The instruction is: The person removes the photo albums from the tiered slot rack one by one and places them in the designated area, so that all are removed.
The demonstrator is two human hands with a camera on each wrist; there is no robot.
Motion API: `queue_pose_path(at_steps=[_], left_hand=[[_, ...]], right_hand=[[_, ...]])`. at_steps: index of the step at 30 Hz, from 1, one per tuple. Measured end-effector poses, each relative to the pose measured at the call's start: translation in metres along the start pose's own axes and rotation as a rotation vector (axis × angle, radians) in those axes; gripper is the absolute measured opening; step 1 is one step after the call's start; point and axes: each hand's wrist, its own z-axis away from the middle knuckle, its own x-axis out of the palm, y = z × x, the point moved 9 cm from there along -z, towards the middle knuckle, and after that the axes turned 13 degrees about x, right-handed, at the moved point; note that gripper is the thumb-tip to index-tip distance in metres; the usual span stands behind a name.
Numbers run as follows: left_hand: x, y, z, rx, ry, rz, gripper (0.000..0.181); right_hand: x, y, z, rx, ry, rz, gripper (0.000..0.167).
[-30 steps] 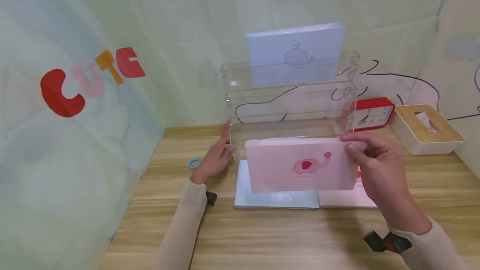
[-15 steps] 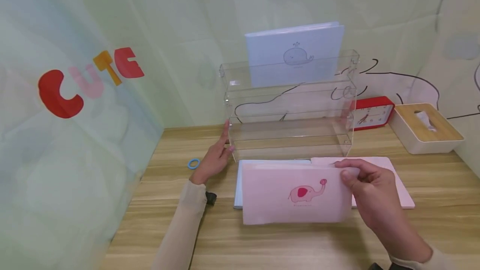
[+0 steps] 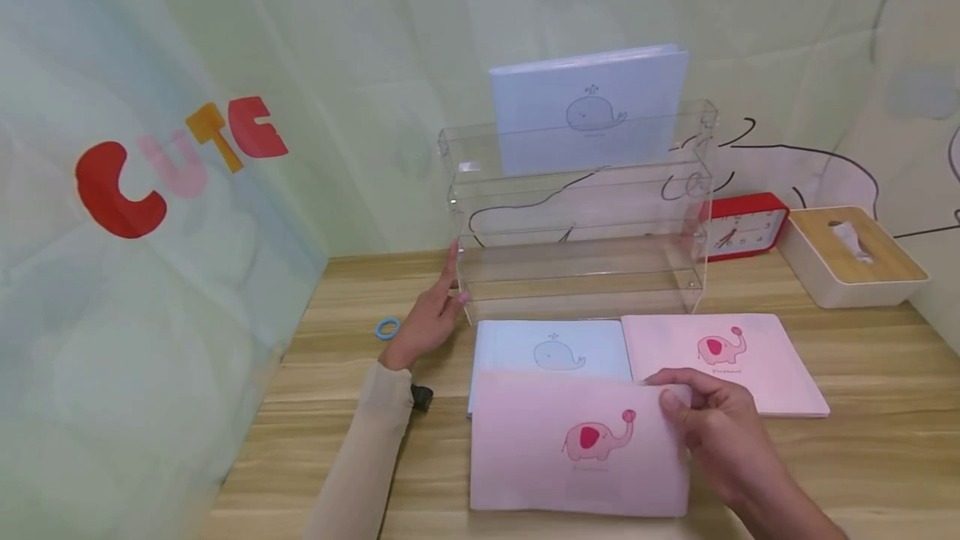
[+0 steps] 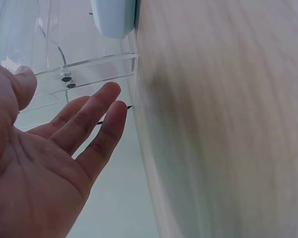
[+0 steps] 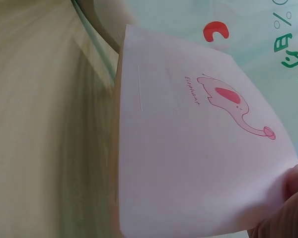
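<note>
My right hand [image 3: 723, 432] pinches a pink notebook [image 3: 525, 465] with an elephant drawing by its upper right corner, thumb in front. The notebook [image 5: 188, 173] is tilted in front of a blue whale notebook [image 3: 506, 348], covering its lower part. Another pink elephant notebook [image 3: 787, 373] lies flat beside the blue one. My left hand [image 3: 431, 319] is at the lower left side of a clear acrylic tiered rack [image 3: 577, 261]. In the left wrist view, the left hand's [image 4: 49, 163] fingers are extended and loosely bent beside the rack's edge.
A second blue whale notebook [image 3: 540, 115] stands in the rack's top tier. Right of the rack are a red clock [image 3: 742, 223] and a tissue box [image 3: 855, 261]. A blue ring [image 3: 387, 328] lies left of my left hand. Hanging cloth backs the wooden table [image 3: 330, 423].
My right hand has brought the pink notebook down and toward me, away from the rack, uncovering the rack's lowest tier and the notebooks on the table. The left hand has stayed put.
</note>
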Motion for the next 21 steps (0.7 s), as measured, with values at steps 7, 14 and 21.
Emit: queue_pose_path(at_steps=[7, 14, 21], left_hand=[[-0.002, 0.001, 0.0, 0.0, 0.004, -0.005, 0.087], [-0.002, 0.002, 0.0, -0.005, 0.007, -0.003, 0.086], [-0.001, 0.002, 0.001, -0.001, 0.007, -0.004, 0.087]], right_hand=[[0.018, 0.025, -0.007, 0.12, -0.155, 0.002, 0.033], [0.028, 0.042, -0.015, 0.212, -0.266, -0.064, 0.028], [0.032, 0.048, -0.023, 0.237, -0.241, 0.026, 0.037]])
